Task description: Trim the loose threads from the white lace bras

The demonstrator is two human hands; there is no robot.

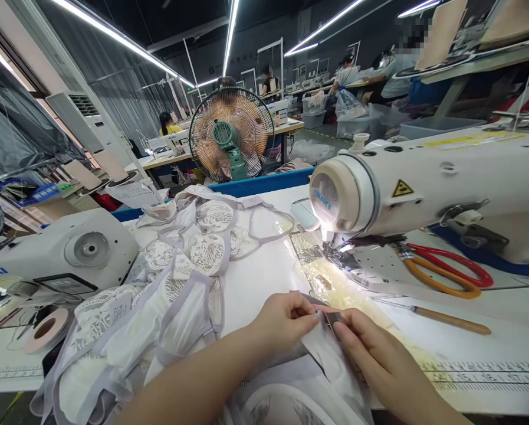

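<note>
Both my hands pinch the edge of a white and grey bra [326, 354] just in front of the sewing machine. My left hand [286, 319] has thumb and fingertips closed on the grey band. A small dark grey strip [332, 319] sits between the thumb and fingers of my right hand [370, 342], at the same edge; whether it is a label or a piece of the band I cannot tell. Part of the bra hangs below my wrists at the table edge. Beyond my hands is the lit needle area of the white sewing machine [423, 177].
Lace bras [206, 254] lie heaped on the left. Scissors [445, 271] with red and orange handles and a wooden-handled pointed tool [454, 320] lie at right. A second machine [69, 248] and a tape roll [47, 330] stand left. A fan [231, 136] is behind; people sit farther back.
</note>
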